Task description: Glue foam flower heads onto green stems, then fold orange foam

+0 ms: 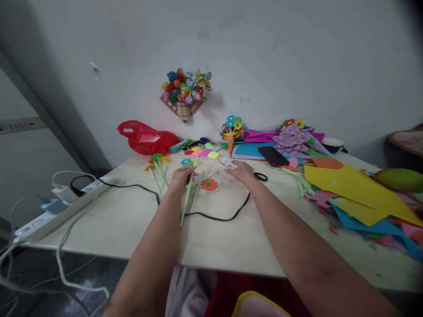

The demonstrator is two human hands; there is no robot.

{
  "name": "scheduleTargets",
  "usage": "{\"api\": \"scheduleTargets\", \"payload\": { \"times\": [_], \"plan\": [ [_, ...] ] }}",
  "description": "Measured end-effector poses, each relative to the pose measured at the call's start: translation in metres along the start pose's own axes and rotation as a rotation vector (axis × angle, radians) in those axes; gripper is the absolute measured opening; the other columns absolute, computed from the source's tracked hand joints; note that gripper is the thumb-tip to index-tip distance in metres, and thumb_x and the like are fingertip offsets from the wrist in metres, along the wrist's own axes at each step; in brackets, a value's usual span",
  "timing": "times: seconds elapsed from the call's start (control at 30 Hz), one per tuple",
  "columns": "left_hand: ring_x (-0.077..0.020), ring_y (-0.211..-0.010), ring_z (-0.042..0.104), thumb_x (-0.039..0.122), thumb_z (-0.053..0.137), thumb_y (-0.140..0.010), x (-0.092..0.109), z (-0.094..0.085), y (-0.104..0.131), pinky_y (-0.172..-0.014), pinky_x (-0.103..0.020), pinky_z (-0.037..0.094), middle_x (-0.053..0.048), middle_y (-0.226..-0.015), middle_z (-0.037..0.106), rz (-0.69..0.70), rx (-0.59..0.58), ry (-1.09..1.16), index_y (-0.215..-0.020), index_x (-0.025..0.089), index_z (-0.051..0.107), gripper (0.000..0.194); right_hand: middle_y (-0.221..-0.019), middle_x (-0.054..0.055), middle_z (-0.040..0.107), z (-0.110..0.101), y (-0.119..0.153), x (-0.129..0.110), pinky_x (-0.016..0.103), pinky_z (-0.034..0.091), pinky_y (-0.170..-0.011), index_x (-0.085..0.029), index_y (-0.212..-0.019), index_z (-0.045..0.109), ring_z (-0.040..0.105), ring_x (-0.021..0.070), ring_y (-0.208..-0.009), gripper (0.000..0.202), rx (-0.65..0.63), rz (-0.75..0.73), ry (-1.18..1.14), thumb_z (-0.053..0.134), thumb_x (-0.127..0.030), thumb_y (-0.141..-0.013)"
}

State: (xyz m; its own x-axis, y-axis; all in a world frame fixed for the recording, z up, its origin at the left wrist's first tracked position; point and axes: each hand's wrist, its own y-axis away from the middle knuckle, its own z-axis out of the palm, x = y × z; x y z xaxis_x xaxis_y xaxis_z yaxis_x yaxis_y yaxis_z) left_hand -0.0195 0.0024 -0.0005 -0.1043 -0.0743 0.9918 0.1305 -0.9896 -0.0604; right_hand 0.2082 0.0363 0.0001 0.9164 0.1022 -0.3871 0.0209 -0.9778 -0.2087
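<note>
My left hand (pixel 181 178) is closed with a pale green paper stem (pixel 187 198) in its fingers, the lower end pointing towards me. Just past the fingertips is a blue paper flower (pixel 187 162); whether it is joined to this stem I cannot tell. My right hand (pixel 240 171) is closed around a white glue gun (pixel 227 163), its grip partly hidden by the fingers. Between the hands an orange paper flower (pixel 209 184) with a green centre lies flat, beside another green stem (pixel 197 192). Further left rest finished flowers on green stems (pixel 161 169).
A black cord (pixel 214 217) loops across the table from a white power strip (pixel 66 207). Black-handled scissors (pixel 261 176) lie by my right wrist. To the right are a phone (pixel 272 156), coloured sheets (pixel 353 189) and a mango (pixel 399 180). A red bag (pixel 145 138) sits behind.
</note>
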Motion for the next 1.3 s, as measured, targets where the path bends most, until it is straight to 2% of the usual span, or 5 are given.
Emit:
{"api": "scheduleTargets", "payload": {
  "times": [0.37, 0.53, 0.7, 0.9, 1.3],
  "plan": [
    [-0.0060, -0.038, 0.046, 0.025, 0.066, -0.056, 0.000, -0.001, -0.002, -0.036, -0.019, 0.027, -0.002, -0.056, 0.061, -0.013, -0.003, 0.071, -0.077, 0.010, 0.062, 0.027, -0.107, 0.015, 0.059, 0.000, 0.008, 0.003, 0.036, 0.039, -0.078, -0.017, -0.106, 0.058, 0.056, 0.0274, -0.097, 0.039, -0.074, -0.035, 0.284, 0.048, -0.040, -0.076],
    [-0.0060, -0.038, 0.047, 0.025, 0.065, -0.057, -0.001, -0.002, -0.002, -0.036, -0.019, 0.027, -0.002, -0.056, 0.061, -0.008, -0.003, 0.071, -0.077, 0.010, 0.062, 0.025, -0.112, 0.017, 0.054, -0.007, 0.012, -0.004, 0.041, 0.034, -0.083, -0.017, -0.108, 0.060, 0.050, 0.0314, -0.102, 0.041, 0.019, -0.046, 0.336, 0.047, -0.040, -0.076],
    [-0.0060, -0.038, 0.047, 0.023, 0.065, -0.057, 0.000, -0.001, -0.002, -0.035, -0.018, 0.026, -0.002, -0.055, 0.061, -0.024, 0.003, 0.077, -0.077, 0.009, 0.062, 0.025, -0.110, 0.014, 0.057, -0.015, 0.014, -0.020, 0.041, 0.027, -0.089, -0.016, -0.107, 0.062, 0.048, 0.0283, -0.104, 0.039, 0.136, -0.297, 0.337, 0.048, -0.038, -0.077],
    [-0.0064, -0.036, 0.046, 0.022, 0.064, -0.057, -0.001, -0.001, -0.002, -0.036, -0.018, 0.028, -0.002, -0.053, 0.061, -0.018, 0.005, 0.095, -0.076, 0.009, 0.061, 0.024, -0.095, 0.005, 0.066, -0.012, 0.021, -0.042, 0.032, 0.028, -0.087, -0.024, -0.097, 0.067, 0.053, 0.0206, -0.093, 0.035, -0.113, -0.714, 0.272, 0.055, -0.044, -0.072],
    [-0.0065, -0.037, 0.046, 0.021, 0.063, -0.057, 0.000, 0.000, -0.002, -0.037, -0.019, 0.029, -0.003, -0.053, 0.062, -0.006, -0.002, 0.104, -0.076, 0.008, 0.062, 0.023, -0.080, 0.011, 0.067, -0.008, 0.038, -0.063, 0.032, 0.032, -0.079, -0.014, -0.078, 0.068, 0.057, 0.0210, -0.080, 0.018, -0.159, -0.800, 0.467, 0.052, -0.020, -0.071]
  ]
}}
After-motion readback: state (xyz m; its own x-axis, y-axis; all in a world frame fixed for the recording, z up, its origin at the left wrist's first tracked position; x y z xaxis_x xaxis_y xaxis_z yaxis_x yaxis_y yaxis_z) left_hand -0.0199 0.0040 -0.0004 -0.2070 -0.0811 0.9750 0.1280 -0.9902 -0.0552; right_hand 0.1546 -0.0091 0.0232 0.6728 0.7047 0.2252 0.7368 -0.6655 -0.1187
